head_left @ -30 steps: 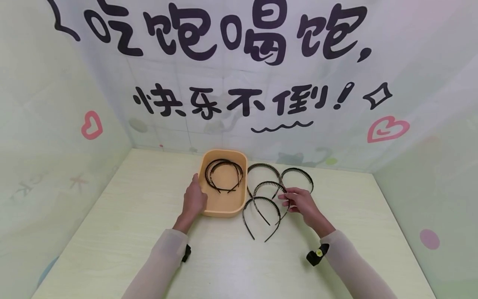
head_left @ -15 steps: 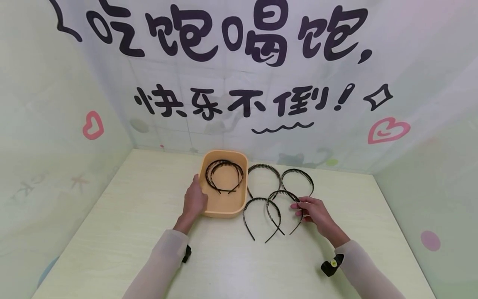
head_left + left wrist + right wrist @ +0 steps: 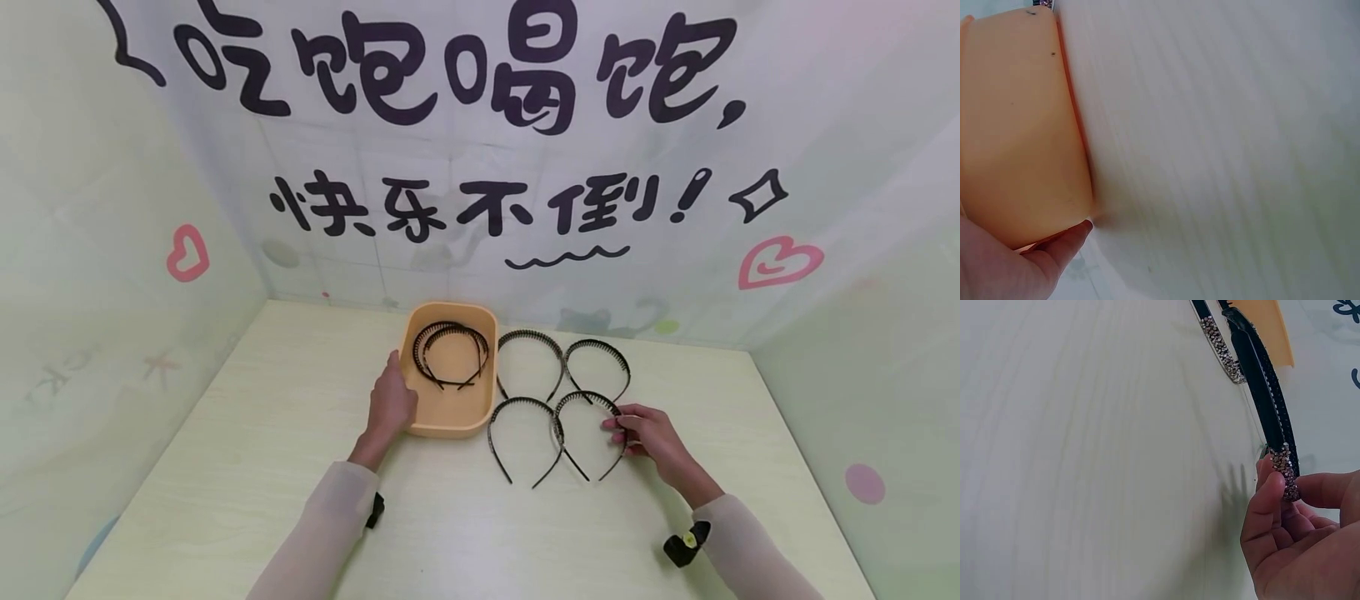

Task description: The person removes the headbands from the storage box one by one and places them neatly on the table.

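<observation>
My left hand (image 3: pixel 392 396) holds the orange plastic box (image 3: pixel 448 431) at its near-left side; the left wrist view shows fingers against the box wall (image 3: pixel 1022 137). Inside the box lie black toothed headbands (image 3: pixel 454 327), overlapping. To the right, my right hand (image 3: pixel 654 437) pinches a black headband (image 3: pixel 588 393) by its right side, ends toward me. Seen from the right wrist, thumb and fingers grip a part of this headband (image 3: pixel 1263 394) covered in glittering stones. Its left side meets another headband (image 3: pixel 522 400) in front of the box's right edge.
Two more headbands, one beside the box (image 3: pixel 529 333) and one farther right (image 3: pixel 597 342), lie behind the held one. A pale wood-grain table (image 3: pixel 465 533) carries everything. Printed curtain-like walls (image 3: pixel 480 283) stand at the back and both sides.
My right hand has drawn its headband right and toward me, off the overlapping headbands, to beside the front one. My left hand and the box stay in place.
</observation>
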Available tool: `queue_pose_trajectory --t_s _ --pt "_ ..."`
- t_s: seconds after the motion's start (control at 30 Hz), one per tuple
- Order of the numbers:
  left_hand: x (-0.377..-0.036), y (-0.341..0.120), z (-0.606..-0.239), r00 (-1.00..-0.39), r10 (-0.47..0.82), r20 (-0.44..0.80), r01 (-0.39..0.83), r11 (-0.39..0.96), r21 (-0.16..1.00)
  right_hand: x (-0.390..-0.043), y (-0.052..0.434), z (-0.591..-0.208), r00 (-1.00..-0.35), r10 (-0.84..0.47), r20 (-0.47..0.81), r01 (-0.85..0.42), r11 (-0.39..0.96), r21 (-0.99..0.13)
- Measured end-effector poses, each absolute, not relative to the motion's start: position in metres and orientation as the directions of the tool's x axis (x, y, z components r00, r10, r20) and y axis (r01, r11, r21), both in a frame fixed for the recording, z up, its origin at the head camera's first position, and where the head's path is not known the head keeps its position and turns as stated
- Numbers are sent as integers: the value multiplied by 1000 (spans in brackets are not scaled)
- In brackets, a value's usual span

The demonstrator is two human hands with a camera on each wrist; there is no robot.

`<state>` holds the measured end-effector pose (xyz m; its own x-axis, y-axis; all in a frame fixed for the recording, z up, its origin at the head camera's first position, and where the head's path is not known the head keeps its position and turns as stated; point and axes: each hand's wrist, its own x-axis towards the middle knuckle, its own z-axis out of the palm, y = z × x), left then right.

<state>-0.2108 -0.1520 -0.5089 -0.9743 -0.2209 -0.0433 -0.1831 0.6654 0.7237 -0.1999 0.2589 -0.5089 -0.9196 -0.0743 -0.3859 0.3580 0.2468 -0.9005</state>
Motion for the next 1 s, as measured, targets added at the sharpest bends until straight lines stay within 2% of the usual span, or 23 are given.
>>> queue_pose_trajectory --t_s 1.0 --pt "-210 -151 -509 -975 -218 -34 -172 652 739 -193 277 -509 -913 -76 -401 356 332 -873"
